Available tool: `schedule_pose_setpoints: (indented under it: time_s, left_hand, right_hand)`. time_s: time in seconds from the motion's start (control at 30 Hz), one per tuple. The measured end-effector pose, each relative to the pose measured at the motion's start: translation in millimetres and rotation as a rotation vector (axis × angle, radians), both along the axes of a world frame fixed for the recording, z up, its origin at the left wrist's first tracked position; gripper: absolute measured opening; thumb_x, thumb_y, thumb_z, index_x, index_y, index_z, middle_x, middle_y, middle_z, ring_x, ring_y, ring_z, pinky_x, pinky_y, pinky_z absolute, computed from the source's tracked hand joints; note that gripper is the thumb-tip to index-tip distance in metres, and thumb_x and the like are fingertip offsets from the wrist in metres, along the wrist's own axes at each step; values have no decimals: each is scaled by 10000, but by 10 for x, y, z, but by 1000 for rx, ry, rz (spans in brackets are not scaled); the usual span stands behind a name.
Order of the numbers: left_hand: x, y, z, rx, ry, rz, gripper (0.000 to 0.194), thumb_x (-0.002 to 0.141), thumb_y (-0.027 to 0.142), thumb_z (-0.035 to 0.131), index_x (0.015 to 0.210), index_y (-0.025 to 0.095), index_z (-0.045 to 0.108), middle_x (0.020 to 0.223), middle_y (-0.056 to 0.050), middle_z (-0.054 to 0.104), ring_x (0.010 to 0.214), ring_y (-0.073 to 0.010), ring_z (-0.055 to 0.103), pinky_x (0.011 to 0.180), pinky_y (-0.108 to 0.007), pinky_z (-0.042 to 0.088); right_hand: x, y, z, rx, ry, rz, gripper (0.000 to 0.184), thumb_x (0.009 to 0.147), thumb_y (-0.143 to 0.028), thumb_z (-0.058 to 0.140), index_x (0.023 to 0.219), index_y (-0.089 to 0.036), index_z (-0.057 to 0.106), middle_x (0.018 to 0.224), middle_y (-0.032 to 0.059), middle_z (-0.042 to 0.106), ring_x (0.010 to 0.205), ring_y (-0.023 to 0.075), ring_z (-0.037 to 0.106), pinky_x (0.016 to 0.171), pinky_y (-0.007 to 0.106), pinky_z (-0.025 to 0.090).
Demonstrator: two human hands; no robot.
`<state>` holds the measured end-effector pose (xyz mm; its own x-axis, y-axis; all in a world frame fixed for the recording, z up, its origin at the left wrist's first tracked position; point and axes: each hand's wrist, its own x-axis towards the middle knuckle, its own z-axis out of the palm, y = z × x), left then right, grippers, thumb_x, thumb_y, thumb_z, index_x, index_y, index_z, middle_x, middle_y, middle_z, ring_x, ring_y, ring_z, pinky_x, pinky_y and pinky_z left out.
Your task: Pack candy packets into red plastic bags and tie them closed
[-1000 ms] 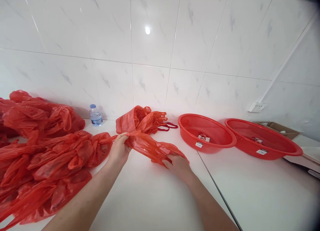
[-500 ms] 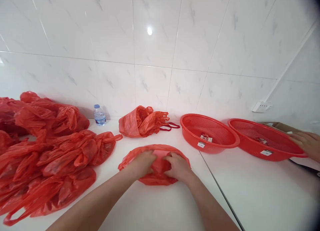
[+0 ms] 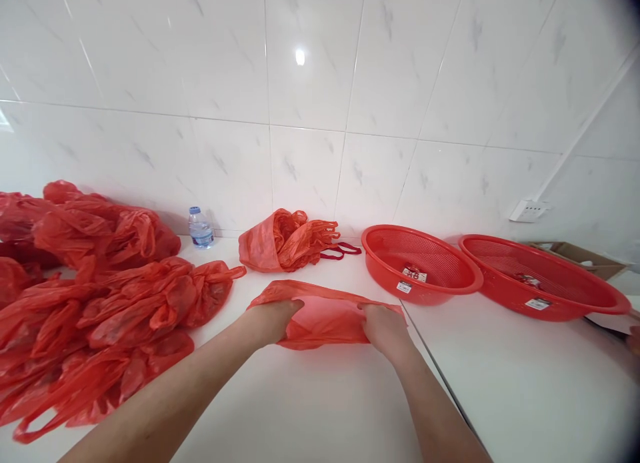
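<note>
In the middle of the white table a red plastic bag [image 3: 327, 316] is pulled wide, its mouth facing me and its lighter inside showing. My left hand [image 3: 277, 321] is closed on the bag's left side, thumb over the rim. On the right side my right hand [image 3: 386, 329] grips it in the same way. The other fingers of both hands are mostly hidden by the plastic. Just behind the bag lies a bundle of red plastic bags [image 3: 285, 241] stuffed into one another, with dark red handles trailing right.
Many filled or crumpled red bags [image 3: 145, 303] heap up on the left. A water bottle [image 3: 201, 229] stands by the tiled wall. Two red mesh baskets [image 3: 420, 293] [image 3: 565, 309] sit at the right, before a cardboard box [image 3: 565, 251]. Another person's hand [image 3: 634, 339] shows at the right edge.
My hands have moved apart, stretching the bag from a round opening into a wide, flatter one. The other person's hand has left the far basket and dropped toward the lower right edge.
</note>
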<state>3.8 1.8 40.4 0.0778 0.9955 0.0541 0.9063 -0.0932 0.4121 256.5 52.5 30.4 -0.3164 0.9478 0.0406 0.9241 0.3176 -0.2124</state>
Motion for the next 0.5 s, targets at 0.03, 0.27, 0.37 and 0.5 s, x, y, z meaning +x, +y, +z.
schedule_pose_setpoints:
  time_s: [0.03,0.27,0.37,0.5]
  left_hand:
    - [25,-19,57,-28,35,-37,564,495,97,652,1020,303,660,927,-21,701,756,-240,643,566,-267,437]
    - [290,-190,325,67,129,-399,343,792,181,497,1108,267,598,1052,-19,648,915,-192,604,695,-262,445]
    - [303,-253,280,206,196,-429,264,832,152,452,1020,219,625,914,-43,645,842,-191,591,692,-281,433]
    - [237,-321,111,283,177,-494,351,763,305,625,1103,222,594,1021,-65,629,935,-239,559,795,-342,420]
  right_hand:
    - [-8,-6,2,-2,-13,9,361,718,-50,457,985,-192,654,916,87,686,892,211,627,679,271,399]
    - [-124,-106,89,-13,-54,-4,193,738,-276,565,917,-208,593,805,42,681,758,222,629,545,268,355]
    - [-95,-88,65,-38,-54,-20,229,720,-368,595,892,-220,568,762,21,669,701,218,620,508,268,341]
    - [-52,-55,9,-67,-20,4,271,723,-457,590,870,-229,581,739,15,661,666,223,610,511,287,370]
